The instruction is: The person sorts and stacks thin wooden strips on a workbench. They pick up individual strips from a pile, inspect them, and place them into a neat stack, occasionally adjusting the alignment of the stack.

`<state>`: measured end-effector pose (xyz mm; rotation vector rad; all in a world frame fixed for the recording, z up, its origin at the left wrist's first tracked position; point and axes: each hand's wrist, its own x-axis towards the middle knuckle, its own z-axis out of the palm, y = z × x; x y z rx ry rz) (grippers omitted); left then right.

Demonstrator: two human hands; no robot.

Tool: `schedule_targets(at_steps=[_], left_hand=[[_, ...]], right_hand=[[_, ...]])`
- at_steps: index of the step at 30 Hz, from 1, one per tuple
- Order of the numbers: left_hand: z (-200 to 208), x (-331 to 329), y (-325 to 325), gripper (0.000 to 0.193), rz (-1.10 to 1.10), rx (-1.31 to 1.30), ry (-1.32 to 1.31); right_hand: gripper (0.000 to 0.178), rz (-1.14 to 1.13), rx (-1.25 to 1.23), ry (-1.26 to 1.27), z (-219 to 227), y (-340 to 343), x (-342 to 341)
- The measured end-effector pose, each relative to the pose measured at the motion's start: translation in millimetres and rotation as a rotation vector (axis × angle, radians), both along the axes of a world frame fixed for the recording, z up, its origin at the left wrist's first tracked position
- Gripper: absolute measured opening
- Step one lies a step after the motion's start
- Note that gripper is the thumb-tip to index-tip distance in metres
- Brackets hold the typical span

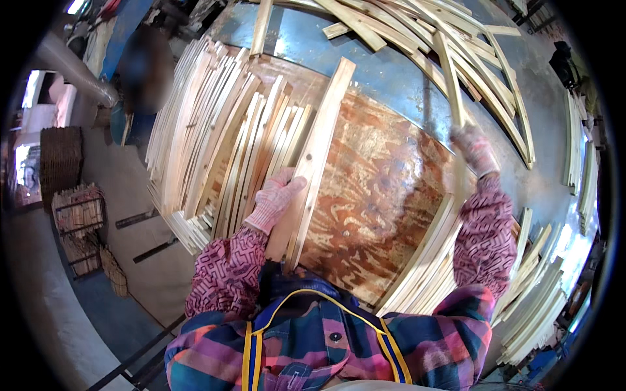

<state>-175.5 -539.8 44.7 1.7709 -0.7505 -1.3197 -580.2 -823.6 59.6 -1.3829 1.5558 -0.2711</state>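
Observation:
My left hand (277,199), in a pale knitted glove, is closed around the lower part of a flat wooden board (326,130). That board has dark knots and slants up and away over the plywood sheet (378,195). My right hand (476,150), gloved too and slightly smeared, reaches far right and grips a narrow wooden strip (447,72). The strip runs from the far pile of loose strips (521,124) down past my fingers. Beside my left hand, many similar boards (189,124) stand in close rows.
A blue metal tabletop (300,39) lies beyond the plywood. More strips (424,274) are stacked near my right elbow, with further bundles (538,313) at the right. Slatted wooden bundles (78,212) sit on the floor at left. A grey pipe (75,68) slopes in at upper left.

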Motion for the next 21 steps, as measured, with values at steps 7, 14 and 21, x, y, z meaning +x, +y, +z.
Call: schedule_targets(at_steps=[7, 14, 21], left_hand=[[28.3, 23.0, 62.3, 0.045, -0.104, 0.176, -1.185], [26.6, 63.9, 60.7, 0.091, -0.186, 0.385, -0.966], [9.5, 118.7, 78.7, 0.099, -0.319, 0.214, -1.128]], right_hand=[[0.035, -0.376, 0.277, -0.466, -70.2, 241.7, 92.4], [0.047, -0.736, 0.5, -0.882, -76.2, 295.4, 146.8], [0.074, -0.847, 0.588, -1.648, -29.2, 313.1, 168.7]])
